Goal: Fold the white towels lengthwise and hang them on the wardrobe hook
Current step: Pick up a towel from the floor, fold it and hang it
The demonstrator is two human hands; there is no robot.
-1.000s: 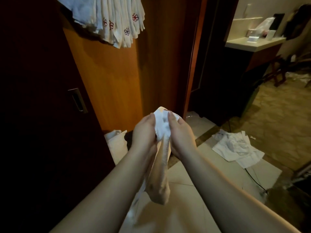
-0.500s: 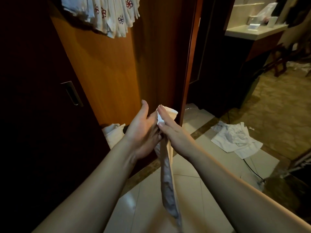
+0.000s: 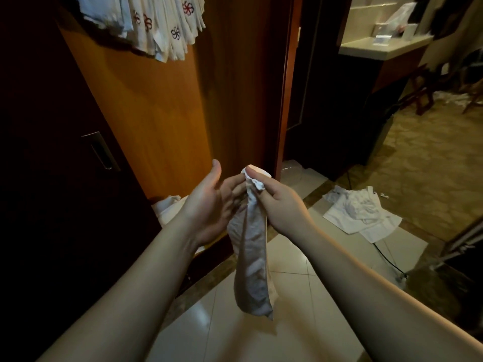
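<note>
The white towel (image 3: 251, 259) hangs in front of the person as a long, narrow strip, folded along its length and creased all the way down, its fabric crumpled and a little grey in the dim light. Its top end is bunched into a small knot of cloth pinched by the right hand (image 3: 281, 205), thumb on top and fingers curled beneath; the rest drops straight down between the two forearms and ends in a rounded, slightly bulging bottom edge above the pale floor tiles (image 3: 290, 288).

The left hand (image 3: 211, 202) is just beside the strip on its left, palm turned up and inward, thumb raised, fingers relaxed and reaching to the cloth near the top; they seem to touch it lightly rather than grip it.

High at the far left, a cluster of hung towels (image 3: 162, 24), white with small red and dark flower motifs near their lower ends, droops against the orange wooden wardrobe panel (image 3: 146, 113). A dark door with a recessed metal handle (image 3: 100, 150) stands further left. More white cloth lies bundled low by the wardrobe base (image 3: 167, 209), and a rumpled heap of white towels (image 3: 358, 210) is spread on the floor to the right. At the far right a pale tabletop (image 3: 379, 47) carries a few small items too blurred to name.
</note>
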